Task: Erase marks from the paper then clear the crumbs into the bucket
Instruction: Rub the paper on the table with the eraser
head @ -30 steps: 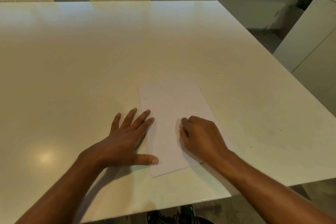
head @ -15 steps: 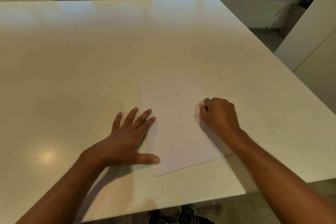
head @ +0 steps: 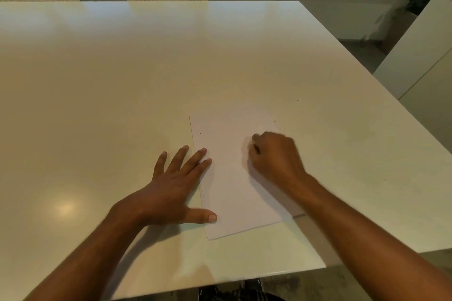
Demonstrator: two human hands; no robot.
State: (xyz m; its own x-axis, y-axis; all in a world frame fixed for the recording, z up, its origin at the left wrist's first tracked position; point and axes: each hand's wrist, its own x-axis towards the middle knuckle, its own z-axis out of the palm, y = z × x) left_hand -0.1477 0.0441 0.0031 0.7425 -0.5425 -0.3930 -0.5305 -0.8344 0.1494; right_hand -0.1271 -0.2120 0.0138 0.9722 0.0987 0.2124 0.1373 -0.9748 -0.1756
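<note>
1. The paper (head: 234, 178) lies flat on the bench (head: 122, 93), near its front edge.
2. The left hand (head: 176, 190) lies spread open, holding nothing, across the paper's left edge.
3. The right hand (head: 275, 156) is fisted on the paper; its contents cannot be told.

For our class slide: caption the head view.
Left hand flat, steadying paper on table; right hand fisted, rubbing.

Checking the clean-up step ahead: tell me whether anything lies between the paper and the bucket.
That can't be settled: no bucket shows in this view. The paper lies flat on the table, left hand pinning its edge, right hand closed on it. The table around the paper holds only small dark specks.
</note>
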